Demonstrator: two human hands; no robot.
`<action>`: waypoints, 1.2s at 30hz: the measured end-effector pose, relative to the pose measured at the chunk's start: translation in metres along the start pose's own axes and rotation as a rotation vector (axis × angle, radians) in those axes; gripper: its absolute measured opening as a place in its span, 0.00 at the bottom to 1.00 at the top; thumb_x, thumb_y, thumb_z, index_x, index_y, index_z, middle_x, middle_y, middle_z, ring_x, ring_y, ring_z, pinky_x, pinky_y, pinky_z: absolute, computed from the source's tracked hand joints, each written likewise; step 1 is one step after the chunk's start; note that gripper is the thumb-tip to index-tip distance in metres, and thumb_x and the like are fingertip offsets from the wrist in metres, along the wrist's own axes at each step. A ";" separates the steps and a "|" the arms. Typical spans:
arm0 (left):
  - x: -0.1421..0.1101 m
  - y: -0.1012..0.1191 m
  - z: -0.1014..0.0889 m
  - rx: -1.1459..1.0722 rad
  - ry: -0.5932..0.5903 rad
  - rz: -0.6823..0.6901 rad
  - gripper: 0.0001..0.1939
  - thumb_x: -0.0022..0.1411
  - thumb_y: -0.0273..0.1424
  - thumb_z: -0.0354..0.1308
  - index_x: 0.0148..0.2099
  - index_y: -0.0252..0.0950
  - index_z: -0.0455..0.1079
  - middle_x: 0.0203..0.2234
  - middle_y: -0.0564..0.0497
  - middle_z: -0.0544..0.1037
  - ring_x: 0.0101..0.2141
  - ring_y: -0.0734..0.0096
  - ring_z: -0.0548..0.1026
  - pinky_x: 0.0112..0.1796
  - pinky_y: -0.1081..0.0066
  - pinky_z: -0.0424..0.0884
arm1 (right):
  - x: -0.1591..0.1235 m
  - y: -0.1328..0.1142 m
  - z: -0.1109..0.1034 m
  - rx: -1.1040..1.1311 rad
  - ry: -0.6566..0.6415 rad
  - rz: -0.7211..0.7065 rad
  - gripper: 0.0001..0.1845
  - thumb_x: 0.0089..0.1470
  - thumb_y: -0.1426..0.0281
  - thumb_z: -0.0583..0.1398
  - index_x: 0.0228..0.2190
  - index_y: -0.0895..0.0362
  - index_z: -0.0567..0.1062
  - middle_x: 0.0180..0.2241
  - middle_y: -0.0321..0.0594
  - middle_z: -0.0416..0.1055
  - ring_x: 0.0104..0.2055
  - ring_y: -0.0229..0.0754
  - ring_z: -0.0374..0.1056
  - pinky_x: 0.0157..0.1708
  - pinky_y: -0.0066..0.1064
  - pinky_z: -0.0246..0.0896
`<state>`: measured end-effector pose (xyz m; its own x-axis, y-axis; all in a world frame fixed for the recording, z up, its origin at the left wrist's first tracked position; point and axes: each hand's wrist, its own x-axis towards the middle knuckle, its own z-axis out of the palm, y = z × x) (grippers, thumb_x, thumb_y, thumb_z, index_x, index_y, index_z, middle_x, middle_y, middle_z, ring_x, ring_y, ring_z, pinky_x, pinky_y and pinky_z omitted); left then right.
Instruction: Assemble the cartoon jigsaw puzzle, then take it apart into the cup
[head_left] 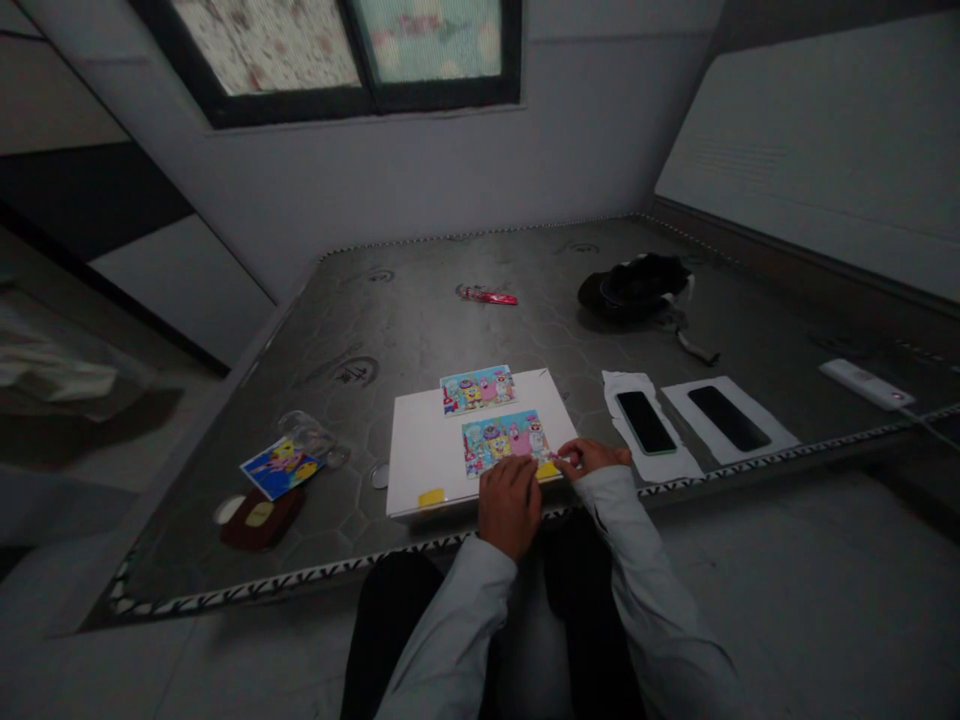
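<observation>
Risk: bright cartoon-printed rectangular card point(504, 440) could skid or crease near right corner if left hand point(510, 506) presses unevenly while right hand point(594, 458) tugs. Card: blue, pink, yellow; looks flat, on white rectangular box point(424, 445), near right part. Right fingertips close together, pinched item unclear; left fingers over near edge, grip untellable.

Tabletop point(420, 335), front edge ctr: box point(420, 440) w/ 2 cards point(501, 438) on top, one behind other.
L, nr front edge: case point(255, 528), picture point(281, 468) just behind; R: phone point(646, 422), then panel point(729, 418), each on sheet point(679, 468); behind these, twd back R corner: cap point(634, 288).
</observation>
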<state>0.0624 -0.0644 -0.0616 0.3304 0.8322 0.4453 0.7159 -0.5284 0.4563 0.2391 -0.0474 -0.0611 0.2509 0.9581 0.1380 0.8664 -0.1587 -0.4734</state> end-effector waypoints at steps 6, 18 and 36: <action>0.000 0.000 0.000 -0.003 -0.004 0.001 0.15 0.63 0.25 0.54 0.51 0.40 0.71 0.49 0.49 0.77 0.51 0.62 0.71 0.51 0.56 0.67 | -0.004 -0.002 0.001 0.032 -0.027 0.034 0.08 0.48 0.63 0.63 0.30 0.53 0.76 0.25 0.30 0.73 0.31 0.38 0.67 0.37 0.34 0.40; -0.002 -0.003 0.002 -0.011 -0.022 -0.015 0.15 0.65 0.26 0.53 0.52 0.41 0.70 0.49 0.50 0.76 0.52 0.64 0.70 0.51 0.58 0.66 | -0.002 -0.005 0.000 0.107 -0.043 0.020 0.05 0.46 0.70 0.60 0.30 0.55 0.74 0.29 0.33 0.76 0.30 0.39 0.68 0.37 0.33 0.44; -0.002 -0.001 -0.002 -0.022 -0.030 0.001 0.15 0.64 0.26 0.53 0.52 0.40 0.70 0.49 0.48 0.76 0.52 0.62 0.70 0.52 0.56 0.66 | 0.001 0.001 0.011 0.103 0.125 0.017 0.15 0.52 0.57 0.59 0.28 0.54 0.78 0.28 0.35 0.76 0.31 0.41 0.68 0.38 0.35 0.45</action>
<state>0.0595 -0.0655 -0.0615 0.3500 0.8360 0.4225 0.7017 -0.5328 0.4730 0.2352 -0.0441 -0.0711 0.3229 0.9172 0.2333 0.8142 -0.1435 -0.5626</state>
